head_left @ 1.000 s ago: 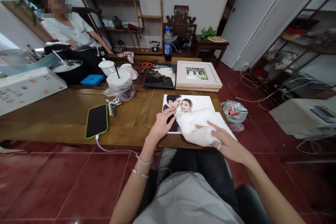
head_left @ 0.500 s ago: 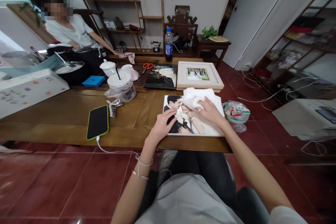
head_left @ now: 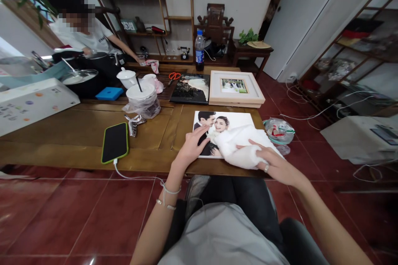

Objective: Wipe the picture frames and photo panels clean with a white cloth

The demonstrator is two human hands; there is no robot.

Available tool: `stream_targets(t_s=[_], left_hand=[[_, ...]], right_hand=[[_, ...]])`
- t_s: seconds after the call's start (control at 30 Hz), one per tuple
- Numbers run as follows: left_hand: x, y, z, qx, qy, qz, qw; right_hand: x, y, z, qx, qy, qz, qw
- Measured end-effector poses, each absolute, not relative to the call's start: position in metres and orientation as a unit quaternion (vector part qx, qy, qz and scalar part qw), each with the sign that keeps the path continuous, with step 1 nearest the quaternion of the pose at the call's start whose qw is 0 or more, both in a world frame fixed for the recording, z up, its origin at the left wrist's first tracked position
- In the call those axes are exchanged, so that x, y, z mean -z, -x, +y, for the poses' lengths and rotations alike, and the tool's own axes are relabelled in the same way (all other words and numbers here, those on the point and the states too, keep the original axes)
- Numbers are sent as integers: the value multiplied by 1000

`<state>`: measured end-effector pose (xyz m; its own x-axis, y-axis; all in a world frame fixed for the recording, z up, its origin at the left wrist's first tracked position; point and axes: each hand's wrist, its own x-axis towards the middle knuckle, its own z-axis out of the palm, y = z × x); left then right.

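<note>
A printed photo panel (head_left: 242, 116) showing a couple lies flat at the table's front edge. My left hand (head_left: 193, 145) rests on its left side, fingers stretched out and holding nothing. Over the panel's lower right part, my right hand (head_left: 264, 155) grips a fluffy white cloth (head_left: 238, 143). The cloth spreads across that part and hides it, with its right end reaching past the panel. Just behind stand a pale wooden picture frame (head_left: 259, 95) and a dark photo panel (head_left: 189, 98), lying side by side.
A phone (head_left: 115, 143) on a cable, a lidded cup in a plastic bag (head_left: 141, 99), a blue box (head_left: 109, 93) and orange-handled scissors (head_left: 174, 76) lie leftward. A bottle (head_left: 199, 51) stands behind. A bagged bin (head_left: 280, 131) sits right of the table. Another person (head_left: 93, 37) sits far left.
My right hand has drawn the white cloth from the panel's upper part down to its lower right, uncovering one pictured face. My left hand stays in place.
</note>
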<state>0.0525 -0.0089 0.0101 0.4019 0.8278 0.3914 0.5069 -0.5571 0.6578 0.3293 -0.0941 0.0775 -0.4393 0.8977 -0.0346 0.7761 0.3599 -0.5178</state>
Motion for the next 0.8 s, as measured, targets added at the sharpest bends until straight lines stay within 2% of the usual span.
stream_targets(t_s=[0.2,0.5,0.8], left_hand=[[-8,-52,-7,-365,-807,403,231],[-11,-51,-9,-360,-800,414,243],[-10,-51,-9,-364,-798,416,241]], right_hand=[[-70,-354,-61,-175,600,-762,168],[-70,-328,20,-109,570,-799,160],[-69,-310,-26,-84,490,-856,143]])
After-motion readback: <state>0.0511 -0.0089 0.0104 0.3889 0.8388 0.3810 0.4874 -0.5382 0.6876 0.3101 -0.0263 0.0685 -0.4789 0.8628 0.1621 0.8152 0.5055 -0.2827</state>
